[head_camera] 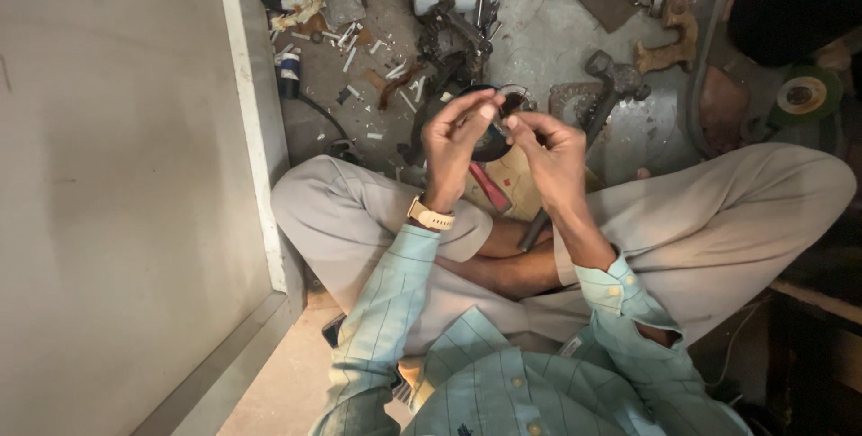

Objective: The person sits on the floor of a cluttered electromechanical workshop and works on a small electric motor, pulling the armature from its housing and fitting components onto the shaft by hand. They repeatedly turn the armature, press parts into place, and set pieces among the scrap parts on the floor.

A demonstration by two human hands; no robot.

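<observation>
Fingers of both hands meet on one small object held up in front of the person's crossed legs: a dark ring-shaped part (499, 113), round with a lighter open centre, which looks like a coil or winding, though it is too small to tell for sure. The left hand (453, 135) comes at it from the left, thumb and forefinger closed on its left rim. The right hand (549, 144) comes from the right and slightly below, fingertips pinched on the right rim near a thin dark strand there. So the ring lies between the two hands, above the palms and at the fingertips, its flat face turned roughly toward the camera. Both hands are equally close to it.

Beneath the hands, on the concrete floor (548, 50), lie a hammer (603, 86), a red-handled tool (489, 186) partly hidden by the wrists, and scattered metal scraps (359, 41). A green tape roll (802, 95) sits well apart at the right.
</observation>
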